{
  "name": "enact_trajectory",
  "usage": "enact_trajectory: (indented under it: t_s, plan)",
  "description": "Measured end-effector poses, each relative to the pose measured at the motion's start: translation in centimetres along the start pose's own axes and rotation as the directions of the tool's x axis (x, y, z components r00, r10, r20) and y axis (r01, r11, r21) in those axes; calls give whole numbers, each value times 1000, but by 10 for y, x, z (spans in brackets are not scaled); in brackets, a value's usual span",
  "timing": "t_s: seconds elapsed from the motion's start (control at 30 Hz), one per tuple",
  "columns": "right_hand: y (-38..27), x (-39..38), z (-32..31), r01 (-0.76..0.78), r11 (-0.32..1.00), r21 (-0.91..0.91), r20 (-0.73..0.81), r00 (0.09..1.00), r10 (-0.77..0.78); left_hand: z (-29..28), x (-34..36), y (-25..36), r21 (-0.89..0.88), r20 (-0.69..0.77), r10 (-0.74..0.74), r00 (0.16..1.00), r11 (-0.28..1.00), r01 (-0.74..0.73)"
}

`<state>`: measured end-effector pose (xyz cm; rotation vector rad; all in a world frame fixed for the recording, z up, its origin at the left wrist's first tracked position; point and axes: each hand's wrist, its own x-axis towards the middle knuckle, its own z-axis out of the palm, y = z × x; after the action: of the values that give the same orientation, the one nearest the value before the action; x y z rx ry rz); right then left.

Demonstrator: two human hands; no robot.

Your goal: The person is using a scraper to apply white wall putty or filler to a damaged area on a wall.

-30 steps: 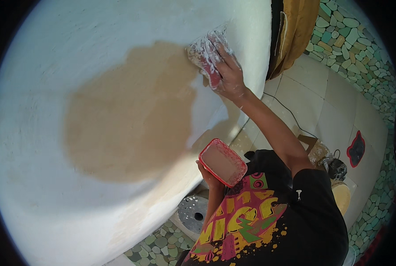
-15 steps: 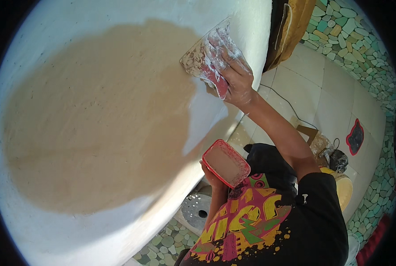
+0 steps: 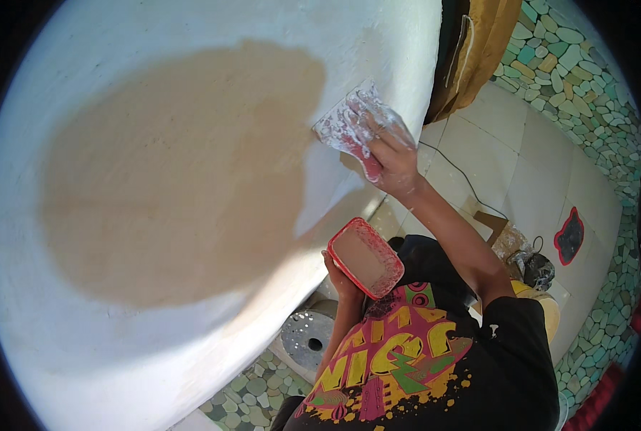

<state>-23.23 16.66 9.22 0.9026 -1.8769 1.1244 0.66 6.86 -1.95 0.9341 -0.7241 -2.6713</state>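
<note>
My right hand (image 3: 393, 149) pinched a scraper (image 3: 335, 128) at the white surface (image 3: 191, 179), fingers atop seemingly for steadiness; I held a red tub (image 3: 365, 258) in my left hand (image 3: 343, 283), fingers mostly hidden.

On a floor of large pale square tiles (image 3: 543, 165), crossed by a thin black cable (image 3: 471, 187) and bordered with green pebble mosaic (image 3: 561, 54): a flat black red-edged piece (image 3: 569, 237) and a partly hidden yellow round vessel (image 3: 551, 314), perhaps a bucket. Lower down, a speckled grey disc (image 3: 300, 336).
</note>
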Motion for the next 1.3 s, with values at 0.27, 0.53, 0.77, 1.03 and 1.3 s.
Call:
enact_trajectory:
  t_s: [0.27,0.53,0.77,1.03,1.3]
  plan:
    - [2,64,-19,-200,907,371,-234,925,300,-13,-10,-3,-21,57,170,984,985,-169]
    - [-51,31,-31,-107,963,247,97,992,85,-21,-12,-10,-25,34,261,965,965,-260]
    - [-5,92,-53,-476,824,308,-74,851,520,-10,-11,-7,2,73,204,976,979,-204]
    - [-41,62,-42,-449,812,372,146,893,427,2,-8,4,-19,151,152,977,988,-151]
    - [-72,64,-33,-359,875,325,107,933,343,5,-7,2,-45,151,119,981,993,-114]
